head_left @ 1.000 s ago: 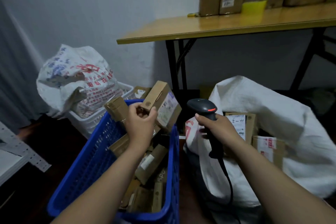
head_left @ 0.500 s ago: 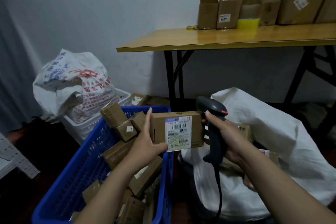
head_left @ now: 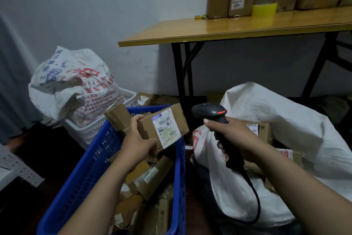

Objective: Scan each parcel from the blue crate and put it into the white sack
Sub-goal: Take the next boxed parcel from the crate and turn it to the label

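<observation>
My left hand [head_left: 138,142] grips a brown cardboard parcel [head_left: 177,118] above the blue crate [head_left: 91,166], its white barcode label turned up and toward me. My right hand [head_left: 233,132] holds a black corded barcode scanner [head_left: 209,111], red light lit, its head just right of the parcel. Several more brown parcels lie in the crate. The white sack [head_left: 276,112] lies open on the right, with labelled parcels inside behind my right hand.
A printed white bag [head_left: 72,84] sits in a white basket [head_left: 91,130] behind the crate. A yellow-topped folding table [head_left: 238,28] carries several cardboard boxes. Its black legs stand behind the sack. A grey metal shelf edge [head_left: 11,170] is at left.
My left hand lifted the parcel from the crate, turned its label up beside the scanner, then tilted and drew it slightly left. The scanner hand stayed near the sack.
</observation>
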